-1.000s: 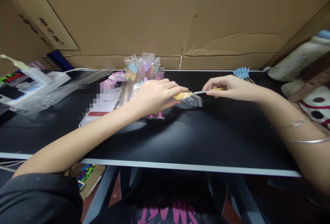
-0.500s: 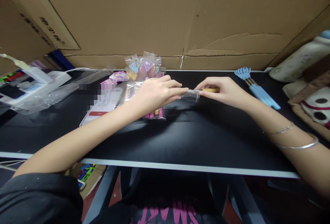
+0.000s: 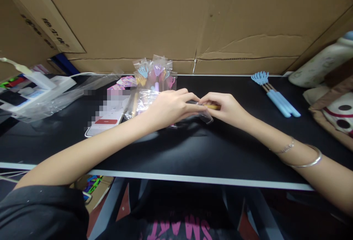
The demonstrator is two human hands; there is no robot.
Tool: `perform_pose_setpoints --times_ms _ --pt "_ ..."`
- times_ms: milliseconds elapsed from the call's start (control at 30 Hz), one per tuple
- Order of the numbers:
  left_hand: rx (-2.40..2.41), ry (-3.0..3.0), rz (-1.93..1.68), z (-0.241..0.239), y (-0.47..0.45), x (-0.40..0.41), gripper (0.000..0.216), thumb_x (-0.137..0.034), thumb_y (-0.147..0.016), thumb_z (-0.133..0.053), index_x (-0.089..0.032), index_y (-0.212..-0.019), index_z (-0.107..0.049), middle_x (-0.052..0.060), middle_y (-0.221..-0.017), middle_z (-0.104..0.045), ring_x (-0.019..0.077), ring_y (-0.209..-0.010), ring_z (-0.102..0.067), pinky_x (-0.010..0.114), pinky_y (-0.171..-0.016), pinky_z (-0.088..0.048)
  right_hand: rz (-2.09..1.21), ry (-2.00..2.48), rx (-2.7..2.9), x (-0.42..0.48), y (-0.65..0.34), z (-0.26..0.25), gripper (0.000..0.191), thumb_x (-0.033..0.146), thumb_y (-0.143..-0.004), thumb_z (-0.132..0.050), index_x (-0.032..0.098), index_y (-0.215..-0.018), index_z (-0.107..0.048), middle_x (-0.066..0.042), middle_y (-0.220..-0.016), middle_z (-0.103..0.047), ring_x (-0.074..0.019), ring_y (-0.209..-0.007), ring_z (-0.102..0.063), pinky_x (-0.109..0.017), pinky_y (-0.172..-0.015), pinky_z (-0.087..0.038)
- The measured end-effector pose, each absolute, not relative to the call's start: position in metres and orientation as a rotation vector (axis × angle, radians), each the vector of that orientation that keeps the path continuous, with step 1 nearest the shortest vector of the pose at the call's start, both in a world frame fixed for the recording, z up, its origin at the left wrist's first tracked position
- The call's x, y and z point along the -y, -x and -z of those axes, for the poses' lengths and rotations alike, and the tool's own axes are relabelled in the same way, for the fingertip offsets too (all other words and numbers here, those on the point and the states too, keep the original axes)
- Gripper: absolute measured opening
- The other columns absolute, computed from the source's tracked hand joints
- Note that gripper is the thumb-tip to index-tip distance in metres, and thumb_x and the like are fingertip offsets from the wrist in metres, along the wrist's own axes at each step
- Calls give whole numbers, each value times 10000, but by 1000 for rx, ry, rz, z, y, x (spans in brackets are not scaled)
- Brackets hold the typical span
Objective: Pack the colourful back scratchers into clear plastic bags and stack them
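Observation:
My left hand pinches a small clear plastic bag above the middle of the desk. Its fingertips meet those of my right hand, whose thumb and fingers close on a slim yellow handle, apparently a back scratcher's. The handle's far end lies at the bag and is covered by my fingers, so how deep it sits I cannot tell. Behind my left hand lies a pile of bagged back scratchers in several colours. Two unbagged light-blue back scratchers rest to the right of my right hand.
A phone and pink printed cards lie on the desk's left, near a white power strip and loose clear plastic. Cardboard walls the back. A bottle and a brown bag stand at right.
My right hand has moved left and slightly down with the yellow handle, up against my left fingertips. My left hand has shifted slightly right and down. The bag's loose end now hangs lower.

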State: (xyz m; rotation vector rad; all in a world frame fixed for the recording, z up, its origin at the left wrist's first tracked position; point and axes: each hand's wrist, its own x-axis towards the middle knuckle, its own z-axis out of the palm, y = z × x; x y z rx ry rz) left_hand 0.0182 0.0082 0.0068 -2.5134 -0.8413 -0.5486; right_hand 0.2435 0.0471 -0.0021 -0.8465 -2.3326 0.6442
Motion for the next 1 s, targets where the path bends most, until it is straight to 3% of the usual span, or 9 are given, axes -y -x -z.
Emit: perform_pose_setpoints --times_ms 267,467,633,800,1000 --pt "904 2507 465 -25 -8 -8 493 -401 -948 -597 -225 -1401 -512 75 -1282 -639 220 -1121 -589 307 -855 -480 -719 949 2277 -51 -250 -5 316 518 -825 -639 211 -893 -665 -4 -697 -629 -145 -573 -518 -290 -585 -391" --pt "1128 2437 394 -52 9 -10 499 -416 -926 -608 -243 -1386 -521 90 -1291 -625 280 -1150 -584 372 -933 -444 -635 1057 2244 -63 -265 -13 390 567 -799 -654 203 -934 -691 -7 -697 -615 -151 -597 -505 -291 -585 -372" --pt "1211 2438 342 -60 24 -16 527 -480 -898 -628 -285 -1378 -527 72 -1224 -651 282 -1131 -595 368 -919 -438 -620 1063 2259 -69 -270 -13 381 560 -800 -653 203 -927 -693 -21 -717 -628 -169 -632 -529 -300 -601 -389" --pt "1177 2428 310 -59 27 -17 424 -518 -897 -603 -290 -1254 -622 45 -1142 -690 257 -1045 -631 327 -837 -455 -606 1038 2278 -69 -270 -14 377 559 -780 -662 202 -893 -700 -50 -827 -691 -204 -727 -596 -331 -690 -439" --pt "1138 2436 343 -58 21 -15 369 -485 -916 -590 -290 -1225 -642 41 -1111 -707 242 -1026 -647 312 -808 -455 -687 1060 2243 -66 -267 -18 377 568 -743 -684 214 -871 -684 -42 -782 -678 -204 -703 -597 -324 -644 -438"
